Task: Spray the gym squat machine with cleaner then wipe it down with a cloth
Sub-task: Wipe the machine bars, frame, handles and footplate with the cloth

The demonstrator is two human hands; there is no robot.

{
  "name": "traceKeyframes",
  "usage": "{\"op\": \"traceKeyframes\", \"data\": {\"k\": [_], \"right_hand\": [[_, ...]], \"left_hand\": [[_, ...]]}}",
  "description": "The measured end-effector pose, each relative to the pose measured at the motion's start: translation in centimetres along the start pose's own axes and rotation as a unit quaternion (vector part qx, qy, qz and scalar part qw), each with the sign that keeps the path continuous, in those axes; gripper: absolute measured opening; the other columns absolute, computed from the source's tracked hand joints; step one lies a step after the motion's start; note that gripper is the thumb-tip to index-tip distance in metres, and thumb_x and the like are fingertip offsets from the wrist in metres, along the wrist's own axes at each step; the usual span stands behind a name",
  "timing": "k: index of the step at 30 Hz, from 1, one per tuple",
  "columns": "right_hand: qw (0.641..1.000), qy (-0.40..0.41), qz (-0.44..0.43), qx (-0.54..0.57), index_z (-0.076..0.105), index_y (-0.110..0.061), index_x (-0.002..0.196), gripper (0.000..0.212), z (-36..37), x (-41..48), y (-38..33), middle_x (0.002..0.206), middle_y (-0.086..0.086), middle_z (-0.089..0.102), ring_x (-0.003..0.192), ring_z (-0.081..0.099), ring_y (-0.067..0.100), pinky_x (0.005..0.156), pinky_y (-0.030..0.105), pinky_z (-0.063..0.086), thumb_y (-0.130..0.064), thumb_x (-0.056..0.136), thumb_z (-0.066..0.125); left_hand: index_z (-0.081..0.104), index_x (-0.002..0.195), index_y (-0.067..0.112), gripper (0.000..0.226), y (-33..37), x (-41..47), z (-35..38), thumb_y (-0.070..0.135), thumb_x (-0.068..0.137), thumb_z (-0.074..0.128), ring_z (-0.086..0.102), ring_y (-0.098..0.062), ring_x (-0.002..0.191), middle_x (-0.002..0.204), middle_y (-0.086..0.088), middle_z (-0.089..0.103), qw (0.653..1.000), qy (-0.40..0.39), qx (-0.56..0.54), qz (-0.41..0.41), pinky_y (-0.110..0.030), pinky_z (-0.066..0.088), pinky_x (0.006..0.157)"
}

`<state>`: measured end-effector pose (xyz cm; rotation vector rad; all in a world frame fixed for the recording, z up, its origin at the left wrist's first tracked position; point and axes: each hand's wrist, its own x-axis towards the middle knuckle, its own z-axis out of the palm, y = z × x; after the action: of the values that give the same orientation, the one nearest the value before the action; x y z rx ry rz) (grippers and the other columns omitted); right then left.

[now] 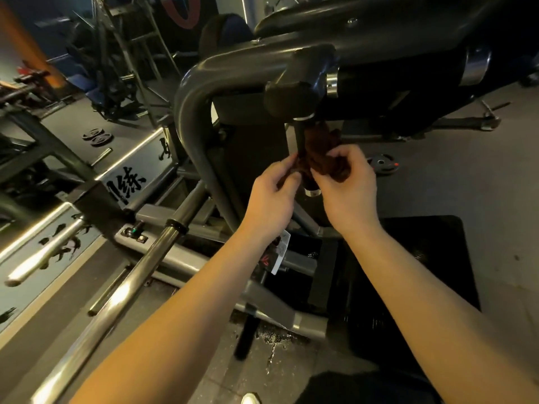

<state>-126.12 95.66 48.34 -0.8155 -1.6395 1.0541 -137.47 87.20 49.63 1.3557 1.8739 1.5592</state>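
Observation:
The squat machine's grey curved frame fills the middle of the head view, with a black shoulder pad above my hands. A dark brown cloth is bunched around the short black handle that hangs under the pad. My left hand pinches the cloth's left side. My right hand grips the cloth's right side. No spray bottle is in view.
A long steel bar runs diagonally at the lower left. A black footplate lies below my right arm. There is a wet patch on the floor. A weight plate lies on the floor to the right. Other gym machines stand at the back left.

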Motion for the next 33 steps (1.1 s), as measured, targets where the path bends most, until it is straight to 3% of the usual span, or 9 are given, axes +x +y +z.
{"op": "traceKeyframes", "data": {"k": [4, 9, 15, 18, 22, 24, 27, 30, 33], "right_hand": [[0.996, 0.014, 0.008, -0.091, 0.062, -0.023, 0.098, 0.025, 0.5, -1.5, 1.6, 0.109, -0.006, 0.058, 0.098, 0.056, -0.001, 0.083, 0.002, 0.039, -0.016, 0.082, 0.080], [0.993, -0.041, 0.086, -0.066, 0.069, -0.031, 0.089, 0.022, 2.3, -5.2, 1.6, 0.091, -0.007, 0.071, 0.089, 0.067, 0.007, 0.080, 0.020, 0.052, -0.014, 0.080, 0.080], [0.980, -0.122, 0.146, 0.053, 0.074, -0.030, 0.101, 0.018, 11.0, -11.7, -0.9, 0.092, -0.005, 0.078, 0.087, 0.075, 0.013, 0.072, 0.026, 0.059, -0.013, 0.094, 0.074], [0.971, -0.135, 0.175, 0.088, 0.075, -0.016, 0.110, 0.014, 16.2, -14.5, -2.3, 0.097, 0.001, 0.079, 0.089, 0.075, 0.013, 0.072, 0.025, 0.061, -0.013, 0.097, 0.069], [0.960, -0.194, 0.187, 0.082, 0.075, -0.013, 0.114, 0.018, 22.6, -18.1, -3.9, 0.099, -0.001, 0.080, 0.091, 0.074, 0.010, 0.078, 0.027, 0.061, -0.011, 0.099, 0.067], [0.956, -0.218, 0.182, 0.070, 0.076, -0.014, 0.114, 0.018, 25.1, -19.3, -4.5, 0.102, -0.002, 0.080, 0.094, 0.074, 0.012, 0.080, 0.029, 0.061, -0.011, 0.099, 0.067], [0.951, -0.250, 0.175, 0.053, 0.077, -0.016, 0.112, 0.017, 28.1, -20.5, -5.3, 0.102, 0.001, 0.079, 0.097, 0.075, 0.017, 0.081, 0.030, 0.060, -0.013, 0.099, 0.067], [0.941, -0.279, 0.183, 0.062, 0.078, -0.017, 0.110, 0.017, 30.0, -21.2, -6.0, 0.101, 0.002, 0.080, 0.098, 0.075, 0.019, 0.080, 0.025, 0.058, -0.011, 0.098, 0.067], [0.931, -0.321, 0.166, 0.044, 0.079, -0.024, 0.104, 0.019, 31.3, -21.9, -6.1, 0.100, -0.003, 0.080, 0.097, 0.075, 0.014, 0.083, 0.023, 0.058, -0.009, 0.097, 0.068]], "left_hand": [[0.071, 0.128, 0.024, 0.032, -1.7, -1.6, -0.4, 0.014, 0.103, 0.054, 0.059, -0.004, 0.121, 0.128, 0.007, 0.066, 0.998, -0.052, 0.029, -0.025, -0.035, 0.048, 0.109], [0.068, 0.117, 0.038, 0.025, -4.3, -5.0, -3.6, 0.018, 0.103, 0.060, 0.067, -0.001, 0.089, 0.099, 0.010, 0.075, 0.993, -0.095, -0.039, -0.062, -0.021, 0.052, 0.082], [0.064, 0.130, 0.024, 0.032, -9.1, -8.7, -13.1, 0.033, 0.099, 0.068, 0.071, -0.015, 0.110, 0.116, 0.002, 0.075, 0.976, -0.089, -0.143, -0.136, -0.038, 0.057, 0.097], [0.061, 0.137, 0.020, 0.043, -11.4, -10.6, -18.9, 0.035, 0.097, 0.071, 0.071, -0.013, 0.108, 0.117, 0.002, 0.075, 0.977, -0.068, -0.142, -0.142, -0.031, 0.058, 0.089], [0.068, 0.116, 0.013, 0.025, -13.4, -13.3, -25.9, 0.025, 0.095, 0.073, 0.073, -0.010, 0.098, 0.107, -0.002, 0.077, 0.975, -0.036, -0.150, -0.159, -0.029, 0.056, 0.087], [0.067, 0.103, 0.013, 0.010, -14.2, -14.6, -28.7, 0.016, 0.095, 0.073, 0.072, 0.001, 0.087, 0.095, 0.005, 0.078, 0.974, -0.026, -0.156, -0.162, -0.019, 0.053, 0.080], [0.061, 0.095, 0.023, 0.018, -14.7, -16.4, -31.8, 0.006, 0.097, 0.067, 0.068, 0.012, 0.077, 0.084, 0.016, 0.074, 0.971, -0.025, -0.166, -0.170, -0.007, 0.050, 0.070], [0.065, 0.107, 0.017, 0.011, -16.7, -17.5, -34.0, 0.015, 0.097, 0.071, 0.075, -0.003, 0.089, 0.091, 0.011, 0.079, 0.958, -0.006, -0.206, -0.200, -0.024, 0.060, 0.082], [0.058, 0.134, 0.007, 0.047, -17.9, -18.7, -35.3, 0.027, 0.094, 0.074, 0.072, -0.031, 0.111, 0.121, -0.012, 0.074, 0.944, 0.012, -0.236, -0.230, -0.054, 0.055, 0.099]]}}
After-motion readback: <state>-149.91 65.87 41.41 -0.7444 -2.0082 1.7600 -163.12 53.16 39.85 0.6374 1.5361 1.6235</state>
